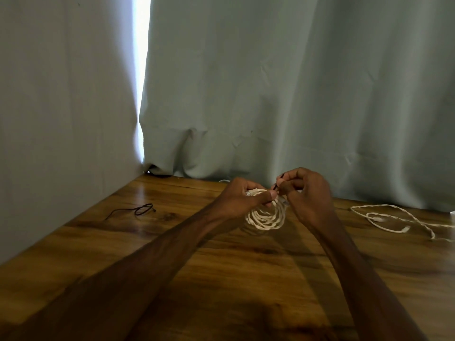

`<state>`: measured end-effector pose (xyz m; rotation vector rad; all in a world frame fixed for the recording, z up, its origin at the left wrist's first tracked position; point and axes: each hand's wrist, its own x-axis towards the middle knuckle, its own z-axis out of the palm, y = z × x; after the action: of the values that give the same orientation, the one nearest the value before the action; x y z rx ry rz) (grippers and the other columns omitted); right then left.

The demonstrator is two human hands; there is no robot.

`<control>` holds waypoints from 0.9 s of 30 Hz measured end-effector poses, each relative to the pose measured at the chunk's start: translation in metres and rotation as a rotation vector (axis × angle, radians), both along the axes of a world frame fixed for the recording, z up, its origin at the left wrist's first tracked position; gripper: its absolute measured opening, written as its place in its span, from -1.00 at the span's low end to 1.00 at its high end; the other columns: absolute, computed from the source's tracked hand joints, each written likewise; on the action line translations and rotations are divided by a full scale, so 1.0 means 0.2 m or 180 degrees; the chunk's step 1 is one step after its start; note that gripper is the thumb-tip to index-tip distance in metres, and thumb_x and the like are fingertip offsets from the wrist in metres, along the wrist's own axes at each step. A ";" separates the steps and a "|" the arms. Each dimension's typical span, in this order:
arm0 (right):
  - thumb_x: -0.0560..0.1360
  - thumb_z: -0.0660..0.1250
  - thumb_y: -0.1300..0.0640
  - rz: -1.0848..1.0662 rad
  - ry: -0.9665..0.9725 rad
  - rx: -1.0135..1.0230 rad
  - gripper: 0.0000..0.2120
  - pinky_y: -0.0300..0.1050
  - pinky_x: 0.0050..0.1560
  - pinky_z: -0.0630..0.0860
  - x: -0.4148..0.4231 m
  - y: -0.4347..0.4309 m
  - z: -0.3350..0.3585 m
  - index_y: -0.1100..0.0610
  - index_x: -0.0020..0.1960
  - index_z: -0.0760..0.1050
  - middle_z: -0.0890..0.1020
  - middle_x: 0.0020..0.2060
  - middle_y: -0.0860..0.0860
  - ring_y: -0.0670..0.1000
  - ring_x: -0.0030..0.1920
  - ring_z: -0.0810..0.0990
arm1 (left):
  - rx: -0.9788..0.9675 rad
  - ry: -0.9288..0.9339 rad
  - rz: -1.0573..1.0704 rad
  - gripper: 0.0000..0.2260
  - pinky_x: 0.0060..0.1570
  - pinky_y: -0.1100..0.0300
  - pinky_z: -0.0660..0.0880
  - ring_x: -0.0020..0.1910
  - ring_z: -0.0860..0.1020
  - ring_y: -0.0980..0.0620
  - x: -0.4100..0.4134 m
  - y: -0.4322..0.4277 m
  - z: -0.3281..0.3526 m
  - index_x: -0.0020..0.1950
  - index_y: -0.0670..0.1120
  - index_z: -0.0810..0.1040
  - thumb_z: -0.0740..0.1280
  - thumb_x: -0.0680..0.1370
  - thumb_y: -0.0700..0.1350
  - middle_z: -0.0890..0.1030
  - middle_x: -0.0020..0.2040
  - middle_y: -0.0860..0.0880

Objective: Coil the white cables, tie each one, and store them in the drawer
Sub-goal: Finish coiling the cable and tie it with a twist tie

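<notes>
coiled white braided cable [267, 216] held over brown wooden table [221, 267], left hand [242, 200] fingers curled round its top | right hand [307, 193] fingers pinching thin dark tie [279, 182] at the coil, tying underway I reckon | second one, loose white cable [394, 217], lies uncoiled at right | drawer nowhere in view, so lots left tbh

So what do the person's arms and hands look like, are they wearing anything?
Both arms are bare. No sleeve shows anywhere on the left forearm or the right forearm. The left hand and the right hand have no gloves. I can't spot a watch, bracelet or ring either, though the picture is a bit blurry and dim.
</notes>
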<state>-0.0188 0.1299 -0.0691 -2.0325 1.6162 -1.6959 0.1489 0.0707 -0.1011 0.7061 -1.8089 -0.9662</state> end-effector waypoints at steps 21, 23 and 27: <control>0.41 0.53 0.33 0.1265 -0.1836 0.1150 -0.78 -0.16 -0.05 0.69 -0.04 0.09 0.04 0.32 0.05 0.69 0.76 -0.11 0.21 0.03 -0.16 0.74 | -0.1864 -0.0582 0.0930 -0.83 -0.37 0.33 0.38 -0.29 0.58 0.07 0.05 0.03 0.04 -0.21 -0.11 0.76 0.51 0.52 -0.05 0.66 -0.38 0.03; 0.41 0.52 0.35 0.1338 -0.2001 0.1215 -0.77 -0.18 -0.06 0.70 -0.04 0.09 0.04 0.32 0.07 0.68 0.75 -0.10 0.22 0.04 -0.14 0.74 | -0.1841 -0.0582 0.0889 -0.83 -0.36 0.36 0.38 -0.27 0.59 0.10 0.05 0.03 0.04 -0.19 -0.11 0.76 0.50 0.53 -0.06 0.69 -0.35 0.03; 0.43 0.50 0.34 0.1475 -0.2176 0.1305 -0.75 -0.23 -0.10 0.67 -0.05 0.08 0.05 0.31 0.11 0.67 0.75 -0.05 0.21 0.03 -0.10 0.75 | -0.1502 -0.0348 0.0605 -0.82 -0.24 0.25 0.53 -0.30 0.66 0.14 0.05 0.04 0.04 -0.14 -0.08 0.76 0.47 0.58 -0.02 0.72 -0.28 0.07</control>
<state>-0.0285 0.1469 -0.0595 -1.2880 1.0465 -1.4847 0.1581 0.0780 -0.0930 0.6237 -1.9276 -0.3581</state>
